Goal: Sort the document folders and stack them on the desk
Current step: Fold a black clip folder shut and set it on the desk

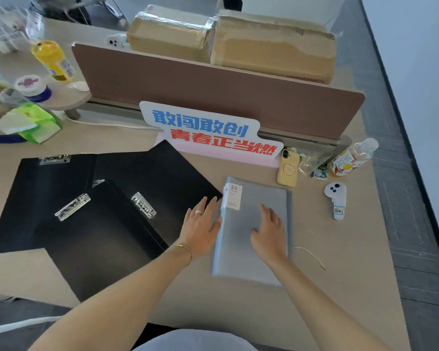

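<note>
A grey folder [254, 231] with a pale blue spine lies flat on the desk [340, 262], a small white label marked "20" at its far left corner; it serves here as the landmark. The right hand [268, 236] rests palm down on the cover of the grey folder, fingers spread and flat, gripping nothing; the left hand [200, 229] lies flat against the folder's left edge, fingers wide and stretched forward, a ring on one finger and a thin bracelet at the wrist. Left of the grey folder, black folders [94, 211] lie open and overlapping, their metal clips showing; the left hand's fingertips reach over the nearest black cover. Beyond the grey folder stands a sign [208, 133] with blue and red characters; to the far right of it lie a yellow phone [288, 169], a drink bottle [350, 158] and a white controller [336, 198].
</note>
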Demonstrator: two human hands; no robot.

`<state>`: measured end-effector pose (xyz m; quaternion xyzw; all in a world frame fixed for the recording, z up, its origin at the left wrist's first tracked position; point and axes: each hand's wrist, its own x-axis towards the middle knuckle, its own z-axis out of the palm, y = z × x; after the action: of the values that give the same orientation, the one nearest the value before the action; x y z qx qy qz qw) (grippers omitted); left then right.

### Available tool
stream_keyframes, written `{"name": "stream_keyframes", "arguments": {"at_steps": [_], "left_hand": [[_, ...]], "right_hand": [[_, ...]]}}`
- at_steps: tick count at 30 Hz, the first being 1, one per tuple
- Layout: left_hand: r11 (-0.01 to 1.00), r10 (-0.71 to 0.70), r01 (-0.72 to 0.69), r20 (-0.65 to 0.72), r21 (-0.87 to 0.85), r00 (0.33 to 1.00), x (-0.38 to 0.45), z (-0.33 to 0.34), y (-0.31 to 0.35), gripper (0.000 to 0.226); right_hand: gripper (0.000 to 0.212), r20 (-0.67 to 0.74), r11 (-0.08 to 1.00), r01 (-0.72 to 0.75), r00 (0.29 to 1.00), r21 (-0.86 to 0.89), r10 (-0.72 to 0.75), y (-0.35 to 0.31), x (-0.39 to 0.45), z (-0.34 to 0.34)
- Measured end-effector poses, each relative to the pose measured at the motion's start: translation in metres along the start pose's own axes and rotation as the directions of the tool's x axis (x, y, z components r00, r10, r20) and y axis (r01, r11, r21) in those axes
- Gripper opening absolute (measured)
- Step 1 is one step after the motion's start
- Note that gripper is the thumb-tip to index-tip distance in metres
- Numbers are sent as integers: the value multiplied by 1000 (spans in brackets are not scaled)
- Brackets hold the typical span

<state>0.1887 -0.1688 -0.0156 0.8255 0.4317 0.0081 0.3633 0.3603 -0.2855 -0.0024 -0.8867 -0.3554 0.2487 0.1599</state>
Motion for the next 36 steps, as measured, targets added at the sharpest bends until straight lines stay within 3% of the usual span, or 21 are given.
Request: {"name": "stream_keyframes", "arguments": {"at_steps": [10, 16, 23, 29, 36], "left_hand": [[981, -193, 193, -203, -22, 960, -47, -76, -87, 61], [922, -388, 381, -213, -77, 897, -76, -97, -152, 60], [829, -559, 540, -221, -143, 799, -103, -118, -214, 59], [684, -715, 619, -184, -386, 675, -123, -127, -256, 59], [639, -747, 614, -185, -464, 638, -128, -129, -269, 52]], "right_hand": [[73, 110, 970, 237, 964, 47, -241, -111, 6, 52], [71, 233, 948, 317, 921, 13, -311, -171, 13, 96], [74, 383, 930, 368, 855, 26, -349, -228, 22, 141], [73, 480, 942, 335, 824, 14, -300, -257, 24, 170], [73, 511, 934, 338, 826, -114, -237, -264, 19, 192]]}}
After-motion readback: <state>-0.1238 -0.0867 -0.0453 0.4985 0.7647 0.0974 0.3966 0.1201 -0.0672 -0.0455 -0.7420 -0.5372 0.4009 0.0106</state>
